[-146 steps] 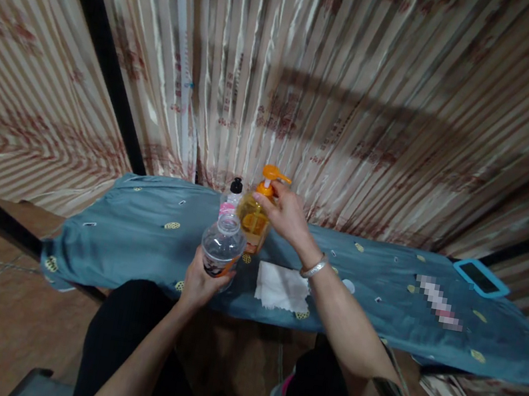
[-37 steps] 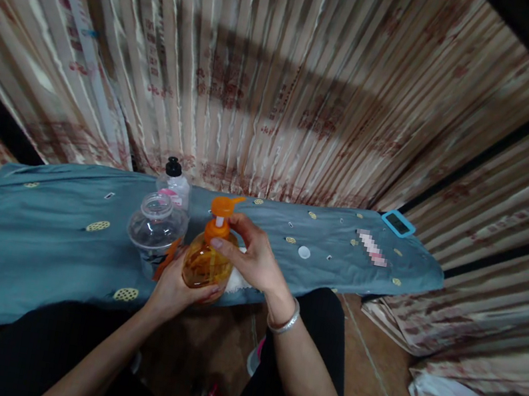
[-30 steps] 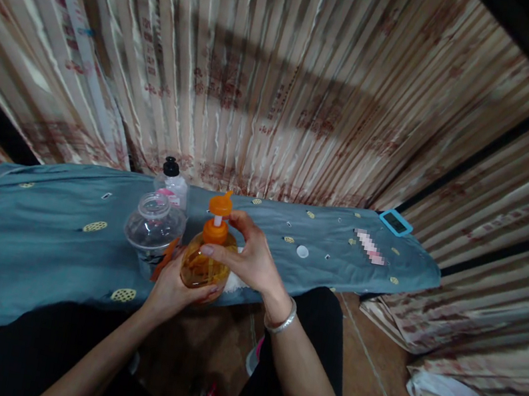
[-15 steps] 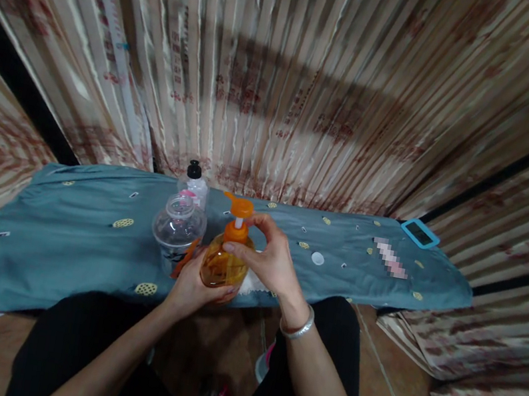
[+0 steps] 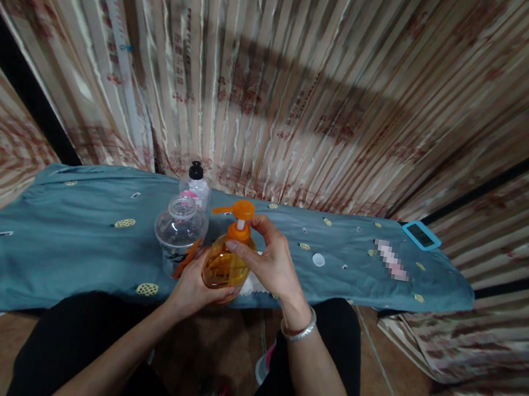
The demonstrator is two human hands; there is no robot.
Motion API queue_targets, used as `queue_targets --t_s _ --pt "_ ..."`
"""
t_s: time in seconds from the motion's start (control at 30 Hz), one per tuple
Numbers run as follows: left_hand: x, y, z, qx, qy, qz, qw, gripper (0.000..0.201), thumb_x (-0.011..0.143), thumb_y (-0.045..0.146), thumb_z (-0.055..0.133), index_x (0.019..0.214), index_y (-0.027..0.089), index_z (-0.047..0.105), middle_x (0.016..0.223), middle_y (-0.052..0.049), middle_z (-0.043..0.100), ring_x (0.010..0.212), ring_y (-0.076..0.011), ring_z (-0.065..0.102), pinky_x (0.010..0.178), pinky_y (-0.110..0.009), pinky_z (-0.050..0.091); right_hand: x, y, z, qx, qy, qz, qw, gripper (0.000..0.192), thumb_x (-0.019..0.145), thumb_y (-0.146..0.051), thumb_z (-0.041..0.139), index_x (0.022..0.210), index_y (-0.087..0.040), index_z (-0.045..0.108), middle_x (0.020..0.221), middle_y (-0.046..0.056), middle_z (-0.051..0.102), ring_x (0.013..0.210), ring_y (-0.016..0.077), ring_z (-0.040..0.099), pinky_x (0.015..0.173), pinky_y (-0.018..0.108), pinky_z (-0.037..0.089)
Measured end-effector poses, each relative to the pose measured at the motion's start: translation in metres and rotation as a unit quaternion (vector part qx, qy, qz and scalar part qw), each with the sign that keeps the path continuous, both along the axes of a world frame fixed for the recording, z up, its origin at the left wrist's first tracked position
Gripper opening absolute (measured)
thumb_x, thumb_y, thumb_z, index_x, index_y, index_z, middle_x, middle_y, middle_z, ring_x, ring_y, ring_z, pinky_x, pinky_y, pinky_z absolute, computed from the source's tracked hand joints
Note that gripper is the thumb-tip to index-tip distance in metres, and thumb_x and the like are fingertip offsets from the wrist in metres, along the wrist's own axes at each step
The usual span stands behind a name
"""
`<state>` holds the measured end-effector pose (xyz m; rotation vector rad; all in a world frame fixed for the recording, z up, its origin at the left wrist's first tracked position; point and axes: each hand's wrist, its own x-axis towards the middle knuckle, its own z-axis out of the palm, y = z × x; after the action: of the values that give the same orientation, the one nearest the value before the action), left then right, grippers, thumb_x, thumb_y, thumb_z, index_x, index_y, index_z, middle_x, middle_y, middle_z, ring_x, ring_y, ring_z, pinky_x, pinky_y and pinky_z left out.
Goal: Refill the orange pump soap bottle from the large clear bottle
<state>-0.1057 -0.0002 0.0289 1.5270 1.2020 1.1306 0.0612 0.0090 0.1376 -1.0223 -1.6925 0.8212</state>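
Pump bottle point(image 5: 224, 265): amber, translucent, orange pump head with spout pointing left; upright at the near edge of the tabletop point(image 5: 59, 238), held between both hands.
Left hand point(image 5: 194, 284): cupped around the lower body of the pump bottle, fingers wrapped beneath and thumb up the left side.
Right hand point(image 5: 274, 264): fingers curled around the orange collar and neck of the pump bottle, pinching it just under the pump head; silver bracelet point(image 5: 299, 331) at the wrist.
Clear bottle point(image 5: 179, 232): wide, transparent, dark label with orange band; standing just left of the pump bottle, touching or nearly touching the left hand.
Small bottle point(image 5: 196, 184): pale with pink label and black cap; upright directly behind the clear bottle.
White tissue point(image 5: 253, 284): mostly hidden beneath the right hand.
Small white disc point(image 5: 318, 259): flat on the cloth, right of the right hand.
Blue-framed device point(image 5: 420, 235): far right corner.
Tabletop cover: teal cloth with scattered yellow motifs.
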Motion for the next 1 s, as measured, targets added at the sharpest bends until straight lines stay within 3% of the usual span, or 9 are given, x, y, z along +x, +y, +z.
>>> queue_targets --t_s 0.1,0.17,0.33,0.63,0.8,1.0 --pt "-0.001 0.000 -0.001 -0.013 -0.005 -0.021 1.000 0.069 0.060 0.034 0.084 0.121 0.016 0.059 0.116 -0.014 0.073 0.112 -0.0340 0.070 0.100 -0.051 0.056 0.006 0.002 -0.001 -0.007 -0.001 0.092 0.996 0.031 0.091 -0.046 0.065 0.111 -0.023 0.065 0.121 0.005 0.072 0.117 0.0224 0.065 0.102 0.036 0.048" --pt "-0.001 0.000 -0.004 -0.011 -0.006 -0.020 1.000 0.071 0.060 0.034 0.084 0.123 0.016 0.058 0.119 -0.014 0.072 0.113 -0.0340 0.069 0.101 -0.051 0.056 0.009 0.003 -0.001 -0.006 -0.001 0.114 0.993 0.035 0.090 -0.047 0.066 0.116 -0.023 0.065 0.124 0.005 0.071 0.119 0.0217 0.064 0.103 0.035 0.048" --pt "-0.002 0.001 -0.010 -0.009 -0.004 -0.009 1.000 0.073 0.060 0.036 0.085 0.125 0.016 0.058 0.118 -0.013 0.072 0.111 -0.0340 0.070 0.099 -0.050 0.057 0.002 0.001 0.003 0.003 -0.013 0.026 1.000 0.057 0.074 -0.049 0.083 0.118 -0.020 0.062 0.113 0.005 0.072 0.107 0.0239 0.067 0.098 0.036 0.047" --pt "-0.001 0.001 -0.007 -0.002 -0.009 -0.007 1.000 0.073 0.057 0.033 0.087 0.124 0.018 0.060 0.121 -0.012 0.072 0.114 -0.0328 0.069 0.104 -0.051 0.054 0.007 0.004 0.017 0.015 0.006 0.062 0.998 0.028 0.091 -0.045 0.065 0.110 -0.024 0.063 0.112 0.004 0.072 0.110 0.0227 0.066 0.099 0.038 0.049" --pt "-0.001 0.001 -0.006 -0.002 -0.007 -0.011 1.000 0.073 0.058 0.033 0.086 0.124 0.017 0.060 0.123 -0.013 0.071 0.115 -0.0334 0.069 0.106 -0.053 0.053 0.009 0.004 0.030 0.037 -0.015 0.070 0.997 0.021 0.089 -0.038 0.070 0.105 -0.024 0.065 0.102 0.002 0.072 0.097 0.0205 0.068 0.090 0.037 0.051" --pt "-0.001 0.000 -0.008 -0.001 -0.013 -0.017 1.000 0.073 0.060 0.033 0.085 0.126 0.016 0.059 0.124 -0.014 0.070 0.117 -0.0333 0.068 0.107 -0.053 0.053 0.009 -0.004 0.047 0.098 -0.010 0.008 0.995 0.017 0.086 -0.029 0.074 0.100 -0.025 0.064 0.096 -0.002 0.070 0.090 0.0160 0.066 0.083 0.033 0.049"
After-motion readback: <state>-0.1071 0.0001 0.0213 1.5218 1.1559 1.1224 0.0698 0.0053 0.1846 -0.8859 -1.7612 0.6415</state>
